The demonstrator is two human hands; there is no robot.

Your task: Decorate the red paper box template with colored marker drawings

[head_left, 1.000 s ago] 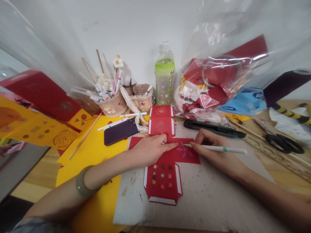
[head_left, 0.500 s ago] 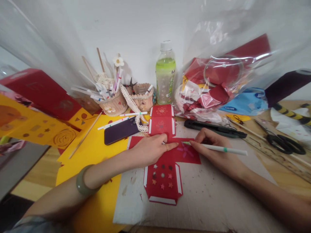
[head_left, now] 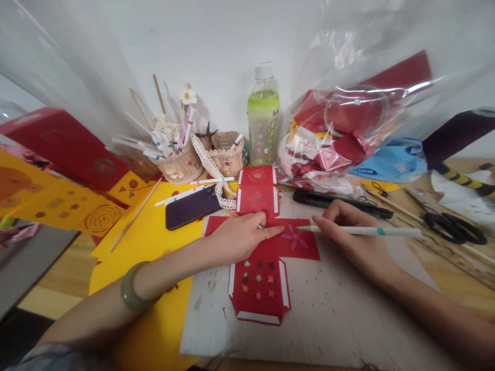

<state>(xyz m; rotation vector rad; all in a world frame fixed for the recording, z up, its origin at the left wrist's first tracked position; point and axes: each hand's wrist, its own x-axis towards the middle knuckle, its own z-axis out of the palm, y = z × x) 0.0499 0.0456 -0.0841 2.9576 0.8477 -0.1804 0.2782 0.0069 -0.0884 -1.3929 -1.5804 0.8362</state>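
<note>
Across the red paper cutout, shaped like an unfolded box with white strips along its flaps, lies my left hand. Its index finger presses on the paper while the other fingers curl in; a small pale tip shows between them, too little to name. My right hand pinches a white felt-tip marker with a green tip and green band. That tip is beside a purple flower drawing on the right panel. Star and round stickers dot the lower panel. Flower outlines mark the two upper panels.
Grey board lies under the cutout, yellow paper at left. Behind are a phone, marker basket, drink bottle and plastic bag of scraps. A box cutter and scissors lie at right.
My right hand and the marker have shifted right, drawing the green tip back from the flower's upper left. The marker lies flatter. My left hand stays in place.
</note>
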